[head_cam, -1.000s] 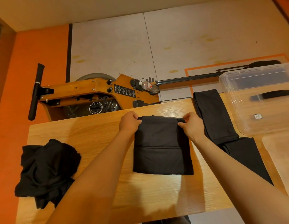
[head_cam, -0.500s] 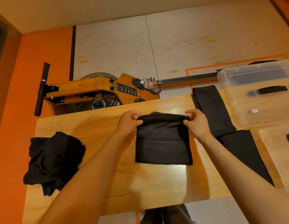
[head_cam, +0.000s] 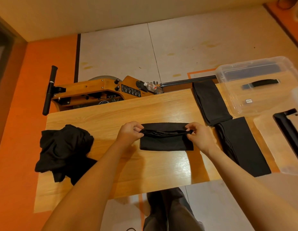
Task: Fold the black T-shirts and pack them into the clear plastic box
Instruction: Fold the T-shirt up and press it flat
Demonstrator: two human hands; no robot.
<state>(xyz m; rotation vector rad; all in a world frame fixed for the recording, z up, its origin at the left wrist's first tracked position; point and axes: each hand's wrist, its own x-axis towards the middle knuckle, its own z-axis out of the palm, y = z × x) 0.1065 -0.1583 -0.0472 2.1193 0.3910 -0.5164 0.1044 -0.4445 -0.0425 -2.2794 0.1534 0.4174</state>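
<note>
From the head view, looking down, a wooden counter (head_cam: 121, 164) fills the middle of the frame. At its centre lies a folded black T-shirt (head_cam: 166, 144), a flat rectangle with its far edge lifted and doubled toward the person. The left hand (head_cam: 130, 133) pinches that raised edge at its left end, thumb and fingers curled tight round the cloth; the right hand (head_cam: 199, 135) pinches the same edge at its right end, its grip likewise closed on the fabric. Both forearms reach in from the lower part of the frame.

To the left on the counter sits a crumpled heap of black shirts (head_cam: 63, 150), partly hanging over the near edge. To the right of centre lie two long folded black pieces (head_cam: 210, 102), one behind the other, the nearer one (head_cam: 241, 147) running toward the lower right. In the upper right the clear plastic box (head_cam: 231, 97) rests on the counter, just beside the farther piece. A translucent lid (head_cam: 268, 130) lies at the right edge, below the box.

Beyond the counter, in the upper left, stands a wooden rowing machine (head_cam: 95, 90) with a plastic bottle (head_cam: 151, 87) lying on it. The floor is orange and pale
</note>
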